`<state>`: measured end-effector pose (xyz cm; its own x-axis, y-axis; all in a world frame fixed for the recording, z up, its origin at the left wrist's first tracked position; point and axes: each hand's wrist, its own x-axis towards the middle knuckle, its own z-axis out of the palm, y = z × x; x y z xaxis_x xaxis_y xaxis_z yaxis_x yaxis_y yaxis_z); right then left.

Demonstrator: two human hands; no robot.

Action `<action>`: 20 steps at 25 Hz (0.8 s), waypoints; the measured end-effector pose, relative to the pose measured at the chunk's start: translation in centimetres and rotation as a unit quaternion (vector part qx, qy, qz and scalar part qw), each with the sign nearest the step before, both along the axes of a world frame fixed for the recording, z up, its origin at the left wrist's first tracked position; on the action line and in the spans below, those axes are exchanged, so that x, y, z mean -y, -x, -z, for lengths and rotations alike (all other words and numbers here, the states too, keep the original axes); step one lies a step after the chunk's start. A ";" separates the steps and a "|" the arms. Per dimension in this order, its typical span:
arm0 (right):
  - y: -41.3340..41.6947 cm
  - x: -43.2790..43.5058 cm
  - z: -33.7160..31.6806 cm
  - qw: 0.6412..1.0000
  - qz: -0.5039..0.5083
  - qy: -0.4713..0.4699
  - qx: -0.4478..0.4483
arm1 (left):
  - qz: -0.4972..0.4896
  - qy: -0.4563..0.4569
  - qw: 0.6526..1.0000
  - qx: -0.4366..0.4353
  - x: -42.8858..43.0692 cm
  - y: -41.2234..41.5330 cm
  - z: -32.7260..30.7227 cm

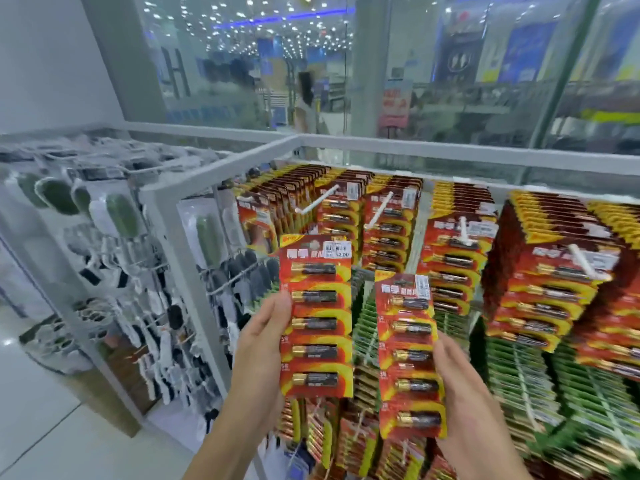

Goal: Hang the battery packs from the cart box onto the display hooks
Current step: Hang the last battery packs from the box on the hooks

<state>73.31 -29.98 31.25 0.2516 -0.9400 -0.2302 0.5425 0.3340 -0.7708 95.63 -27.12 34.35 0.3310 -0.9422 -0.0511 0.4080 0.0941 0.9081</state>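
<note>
Grey display frame at 9 o'clock, blurred dark-and-white goods hanging inside. Left hand at 6 o'clock grips left battery strip by left edge, thumb on front, strip upright. White display hooks at 12 o'clock jut from hung red packs. Right hand at 5 o'clock holds right battery strip along right edge, fingers curled behind. Green packs at 4 o'clock, below red ones.
</note>
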 end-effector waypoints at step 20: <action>-4.5 -2.3 -1.5 0.988 0.149 0.001 -0.042 | 0.072 0.012 0.996 0.057 5.4 -5.4 -2.2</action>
<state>77.86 -27.69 32.76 -0.0564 -0.9700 -0.2365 0.5512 0.1673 -0.8174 101.05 -32.48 36.56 0.1952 -0.9808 0.0015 0.3139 0.0639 0.9473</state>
